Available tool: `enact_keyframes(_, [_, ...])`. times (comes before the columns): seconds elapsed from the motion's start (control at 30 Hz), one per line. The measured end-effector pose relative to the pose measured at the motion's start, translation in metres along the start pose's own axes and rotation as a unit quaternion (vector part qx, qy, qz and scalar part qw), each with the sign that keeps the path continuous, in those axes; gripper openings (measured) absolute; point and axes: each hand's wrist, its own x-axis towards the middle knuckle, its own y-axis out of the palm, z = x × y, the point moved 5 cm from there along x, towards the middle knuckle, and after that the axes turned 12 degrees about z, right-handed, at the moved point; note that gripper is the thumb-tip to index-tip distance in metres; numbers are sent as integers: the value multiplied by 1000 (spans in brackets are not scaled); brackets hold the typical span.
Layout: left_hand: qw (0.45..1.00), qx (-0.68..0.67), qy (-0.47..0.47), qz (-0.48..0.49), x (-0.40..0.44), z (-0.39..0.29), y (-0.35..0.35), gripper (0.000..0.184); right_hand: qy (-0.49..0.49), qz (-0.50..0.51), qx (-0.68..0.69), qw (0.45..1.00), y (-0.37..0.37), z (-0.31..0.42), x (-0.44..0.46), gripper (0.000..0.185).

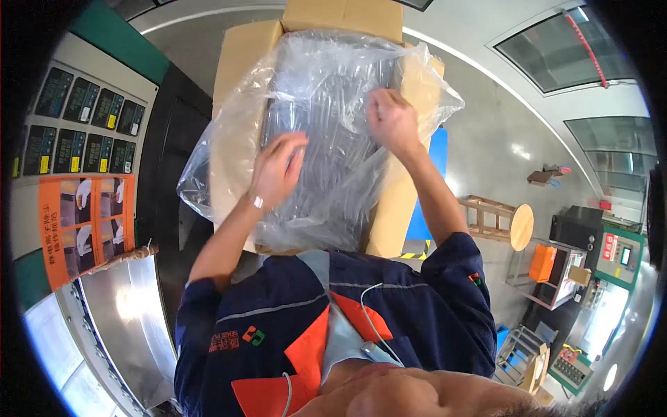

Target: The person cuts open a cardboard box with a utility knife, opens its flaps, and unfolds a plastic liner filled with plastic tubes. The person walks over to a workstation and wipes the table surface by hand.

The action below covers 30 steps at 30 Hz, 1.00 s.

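An open cardboard box (389,222) stands in front of me, its flaps folded outward. Clear plastic film (313,215) lines it and spreads over its flaps, with dark, clear-wrapped items (326,104) showing through in the middle. My left hand (278,167) is over the left part of the film, its fingers apart and nothing visible in them. At the right side of the box opening, my right hand (392,121) is closed by the film; whatever its curled fingers hold is too small to make out.
A control panel (83,118) and an orange sign (87,226) are at the left. To the right are a round wooden stool (521,227), an orange bin (542,263) and a green machine (620,257). A blue surface (424,215) lies beside the box.
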Motion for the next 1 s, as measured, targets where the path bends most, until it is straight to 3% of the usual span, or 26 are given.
enact_keyframes(0.1, [977,211,42,-7,57,66,-3,26,16,-125,-222,967,3,-35,38,29])
enact_keyframes(0.13, [966,254,36,-4,74,76,-14,30,113,-88,-242,960,-8,-46,49,36])
enact_keyframes(0.17, [954,297,28,-1,90,87,-25,35,115,-124,-250,953,-20,-55,59,40])
enact_keyframes(0.27, [959,255,-116,-33,132,110,-80,51,111,-185,-249,944,-48,-85,86,59])
enact_keyframes(0.37, [933,283,-33,-221,131,95,-75,61,80,-286,-236,925,-66,-31,76,61])
enact_keyframes(0.4, [936,230,0,-266,126,80,-63,60,67,-356,-228,904,-64,-18,66,58])
enact_keyframes(0.47, [928,117,64,-347,115,47,-39,57,12,-358,-177,917,-41,-2,50,52])
enact_keyframes(0.57, [975,178,105,-79,140,42,-11,46,-52,-300,-135,943,-17,-15,53,42])
enact_keyframes(0.6, [982,131,93,-95,152,69,-14,37,-70,-274,-125,951,-12,-21,57,39])
enact_keyframes(0.7, [967,236,97,-16,190,119,-50,38,19,-262,-171,950,-32,-59,71,31])
enact_keyframes(0.73, [969,221,112,3,202,126,-59,37,49,-201,-98,973,-34,-73,78,32])
enact_keyframes(0.8, [971,190,137,38,227,138,-74,37,-33,-180,-18,983,-40,-102,90,34])
enact_keyframes(0.87, [986,102,100,84,249,155,-77,40,-92,-183,102,973,-40,-112,107,44])
enact_keyframes(0.93, [988,-39,51,137,264,187,-70,47,-50,-136,242,959,-35,-129,123,52])
enact_keyframes(1.0, [955,-231,-12,184,272,220,-60,57,-18,-77,400,913,-23,-140,136,66])
